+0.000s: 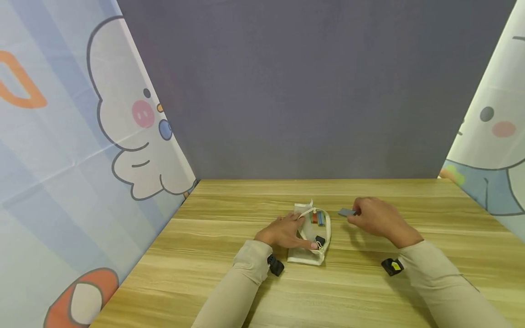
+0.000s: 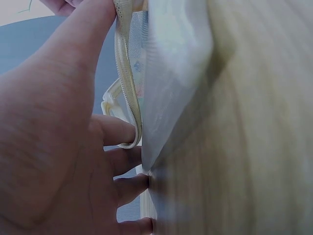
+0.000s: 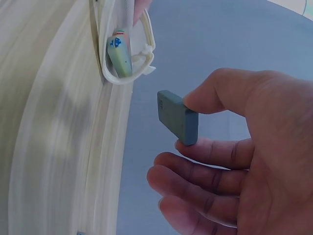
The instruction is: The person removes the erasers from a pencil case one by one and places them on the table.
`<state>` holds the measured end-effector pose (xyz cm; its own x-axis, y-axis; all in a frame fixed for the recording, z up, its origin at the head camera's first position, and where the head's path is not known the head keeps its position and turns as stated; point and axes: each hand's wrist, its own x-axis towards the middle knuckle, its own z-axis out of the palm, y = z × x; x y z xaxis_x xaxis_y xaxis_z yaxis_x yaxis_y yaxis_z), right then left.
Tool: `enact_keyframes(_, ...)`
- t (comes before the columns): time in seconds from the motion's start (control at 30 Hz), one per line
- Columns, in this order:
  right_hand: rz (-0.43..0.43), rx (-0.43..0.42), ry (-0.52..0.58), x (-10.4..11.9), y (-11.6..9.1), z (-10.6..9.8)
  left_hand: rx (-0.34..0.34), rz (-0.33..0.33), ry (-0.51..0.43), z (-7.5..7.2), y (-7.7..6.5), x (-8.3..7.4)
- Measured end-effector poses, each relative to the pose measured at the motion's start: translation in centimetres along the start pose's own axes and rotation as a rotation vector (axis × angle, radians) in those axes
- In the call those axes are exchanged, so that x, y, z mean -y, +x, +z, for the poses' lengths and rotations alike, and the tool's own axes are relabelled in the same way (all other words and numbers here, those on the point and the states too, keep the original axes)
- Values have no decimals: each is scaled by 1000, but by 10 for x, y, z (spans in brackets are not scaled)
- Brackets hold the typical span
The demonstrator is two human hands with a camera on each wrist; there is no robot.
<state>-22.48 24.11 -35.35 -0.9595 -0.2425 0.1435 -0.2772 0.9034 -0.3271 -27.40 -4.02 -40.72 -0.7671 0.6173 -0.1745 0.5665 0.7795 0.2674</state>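
Observation:
A whitish zip pouch (image 1: 304,258) lies on the table, its zipped opening (image 1: 329,223) spread wide toward the right. Across it rests my left hand (image 1: 285,232), fingers and thumb spread; the thumb lies at the opening's near end, and in the left wrist view a finger touches the zip edge (image 2: 128,88). To the right of the pouch, apart from it, my right hand (image 1: 376,219) pinches a small grey rectangular block (image 3: 177,116) between thumb and index finger. Inside the pouch show an orange-red item (image 1: 314,217), a blue item (image 1: 321,218) and a black item (image 1: 320,240).
The wood-grain table (image 1: 229,205) runs back to a dark grey panel (image 1: 287,91). Cartoon-printed cloth (image 1: 61,159) hangs at the left, with more printed cloth (image 1: 496,150) at the right. Each wrist wears a small black device.

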Motion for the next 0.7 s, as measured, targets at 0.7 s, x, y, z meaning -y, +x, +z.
enact_keyframes(0.7,41,19,28,-22,-2,-11,-8,13,-10,1,-1,1)
